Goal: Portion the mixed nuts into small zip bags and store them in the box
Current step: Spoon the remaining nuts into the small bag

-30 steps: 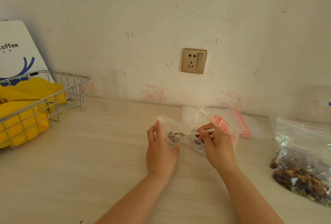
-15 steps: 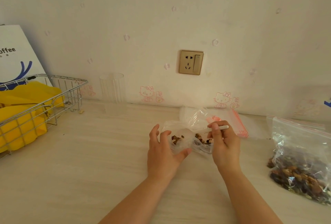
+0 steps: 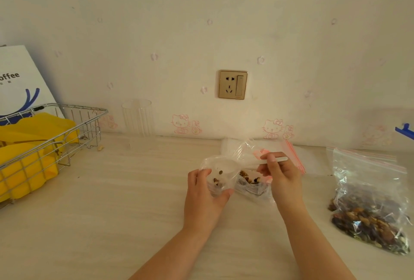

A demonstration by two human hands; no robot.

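Near centre of the table (image 3: pixel 112 212), my left hand (image 3: pixel 205 194) is curled around a small zip bag (image 3: pixel 218 175), thumb on the near right side, fingers on the left, holding its mouth open and upright. A few nuts sit in the bottom of it.

My right hand (image 3: pixel 280 174) is closed in a pinch on the handle of a white scoop (image 3: pixel 233 165). Handle points right; the bowl sits inside the mouth of the small bag, with one nut visible in the bowl.

Just right of that bag, touching it and under my right hand, a second small bag (image 3: pixel 252 184) lies on the table with nuts in it. Can't tell whether it's sealed.

Behind both, toward the wall, a stack of empty zip bags (image 3: pixel 298 156) with red strips lies flat.

Far right, well apart from my hands: big zip bag of mixed nuts (image 3: pixel 369 210), slumped on the table, top looks shut.

Far left: wire basket (image 3: pixel 74 127) with yellow items (image 3: pixel 31 145) inside, white coffee box (image 3: pixel 20 82) leaning on the wall behind it. Clear cup (image 3: pixel 138 120) stands against the wall between basket and wall socket (image 3: pixel 233 84).
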